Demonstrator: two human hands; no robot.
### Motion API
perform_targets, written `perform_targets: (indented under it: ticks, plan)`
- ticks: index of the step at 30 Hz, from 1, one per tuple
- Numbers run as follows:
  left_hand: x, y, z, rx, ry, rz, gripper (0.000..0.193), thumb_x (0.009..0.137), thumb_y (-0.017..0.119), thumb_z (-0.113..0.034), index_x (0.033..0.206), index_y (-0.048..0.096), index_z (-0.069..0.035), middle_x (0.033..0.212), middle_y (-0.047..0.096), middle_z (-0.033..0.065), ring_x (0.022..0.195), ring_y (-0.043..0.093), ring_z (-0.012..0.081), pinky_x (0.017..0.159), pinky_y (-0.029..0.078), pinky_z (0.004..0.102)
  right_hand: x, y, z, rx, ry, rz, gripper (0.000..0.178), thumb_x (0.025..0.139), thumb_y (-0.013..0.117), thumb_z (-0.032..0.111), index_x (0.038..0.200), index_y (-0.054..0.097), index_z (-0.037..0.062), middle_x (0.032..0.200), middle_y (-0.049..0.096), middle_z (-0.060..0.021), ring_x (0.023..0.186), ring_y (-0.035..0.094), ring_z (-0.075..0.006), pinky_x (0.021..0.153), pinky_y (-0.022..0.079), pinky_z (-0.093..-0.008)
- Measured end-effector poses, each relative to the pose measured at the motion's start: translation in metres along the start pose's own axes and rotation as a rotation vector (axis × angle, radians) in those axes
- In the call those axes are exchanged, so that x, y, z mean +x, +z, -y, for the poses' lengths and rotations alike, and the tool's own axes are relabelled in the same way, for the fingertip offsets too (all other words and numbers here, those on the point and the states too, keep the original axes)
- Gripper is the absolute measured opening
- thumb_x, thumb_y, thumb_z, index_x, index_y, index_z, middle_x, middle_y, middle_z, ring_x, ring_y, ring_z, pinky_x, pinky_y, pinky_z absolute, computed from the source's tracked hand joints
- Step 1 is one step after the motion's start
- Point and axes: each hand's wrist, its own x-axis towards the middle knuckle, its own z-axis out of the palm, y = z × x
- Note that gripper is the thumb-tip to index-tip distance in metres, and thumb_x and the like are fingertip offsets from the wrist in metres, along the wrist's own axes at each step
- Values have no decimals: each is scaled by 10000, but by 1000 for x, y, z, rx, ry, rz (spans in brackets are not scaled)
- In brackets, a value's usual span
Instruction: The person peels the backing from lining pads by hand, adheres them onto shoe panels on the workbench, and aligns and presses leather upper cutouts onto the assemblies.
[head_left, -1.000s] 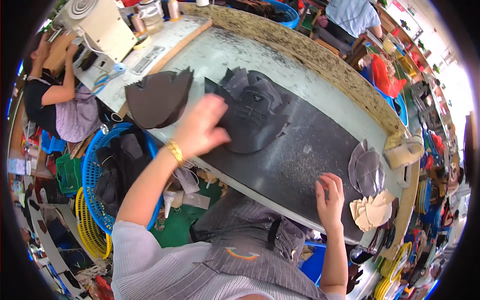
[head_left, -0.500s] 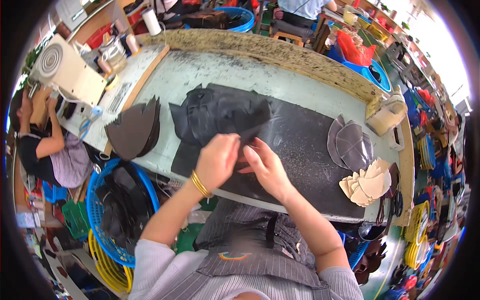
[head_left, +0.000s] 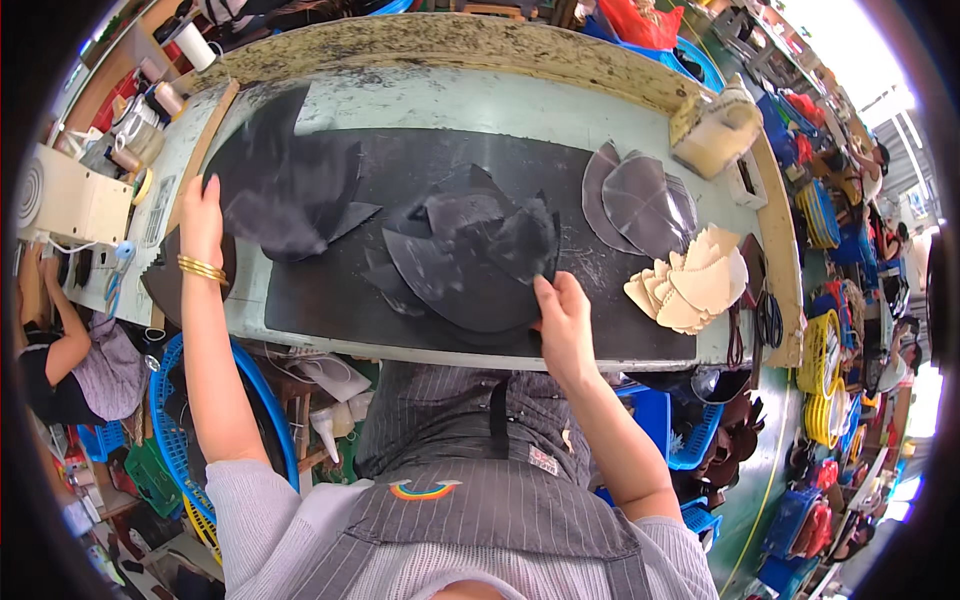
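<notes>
On a black work mat [head_left: 620, 335] lie loose black leather-like cut pieces [head_left: 450, 265] in a rounded, overlapping heap. My right hand [head_left: 565, 318] pinches the right edge of this heap, thumb on top and fingers partly hidden below. To the left, my left hand [head_left: 203, 222], with gold bangles at the wrist, grips the outer edge of a second bunch of black leather-like pieces [head_left: 290, 180]. That bunch is blurred by motion, and most of the left fingers are hidden. Below it, a stack of dark brown pieces [head_left: 165, 285] shows beside the left forearm.
Clear-topped dark pieces [head_left: 645, 205] and scalloped cream pieces [head_left: 695, 285] lie at the right. A cloudy plastic container [head_left: 715, 125] stands behind them. A raised wooden edge [head_left: 420, 40] borders the table. A blue basket [head_left: 270, 400] sits below left, near a cream machine [head_left: 75, 195].
My hands have parted from the middle, left hand going far left, right hand slightly right. The single dark heap now shows as two bunches. The view has shifted.
</notes>
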Motion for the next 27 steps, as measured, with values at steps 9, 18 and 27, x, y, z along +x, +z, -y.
perform_targets:
  ticks: [9,18,27]
  plan:
    - [-205,96,-109,400,890,634,656,670,740,-263,1252,515,-63,1354,452,139,1247,416,318,945,394,438,2,23,39,673,307,393,229,925,482,52,1153,478,24,1070,599,-90,878,610,-166,721,527,-298]
    - [-117,56,-109,424,989,428,508,667,713,-135,1146,579,-33,1233,545,138,1167,486,316,991,410,387,50,104,65,442,213,642,275,946,509,157,1172,480,4,1033,611,-112,819,615,-152,682,520,-282]
    - [-109,76,-49,153,500,213,239,814,554,70,998,667,-33,991,674,119,911,660,247,785,526,308,-11,0,47,-516,-258,427,228,898,603,181,1038,602,1,885,669,-105,759,625,-134,683,508,-271]
